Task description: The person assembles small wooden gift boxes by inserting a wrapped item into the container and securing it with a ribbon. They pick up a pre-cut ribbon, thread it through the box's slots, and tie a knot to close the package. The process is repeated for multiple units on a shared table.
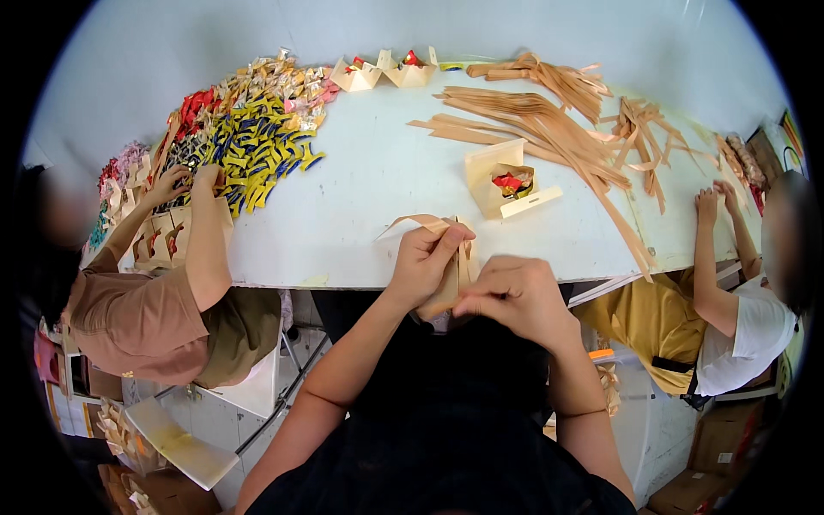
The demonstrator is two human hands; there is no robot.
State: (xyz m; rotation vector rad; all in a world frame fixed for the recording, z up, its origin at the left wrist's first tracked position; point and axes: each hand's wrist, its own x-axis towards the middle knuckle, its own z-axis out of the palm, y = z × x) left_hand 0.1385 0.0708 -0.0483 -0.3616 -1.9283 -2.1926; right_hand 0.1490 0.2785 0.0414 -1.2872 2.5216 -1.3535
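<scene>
At the table's front edge, my left hand is closed round a tan ribbon, its loose end sticking out to the left. A small cream box shows between my hands, mostly covered by the fingers. With thumb and forefinger pinched, my right hand grips the lower length of ribbon close to the box. Just beyond my right hand stands an open cream box, flaps spread, holding red and dark wrapped sweets.
Loose tan ribbons spread over the right of the white table. Wrapped sweets in several colours are heaped at the left. Two open boxes stand at the back. A person works at left, another at right.
</scene>
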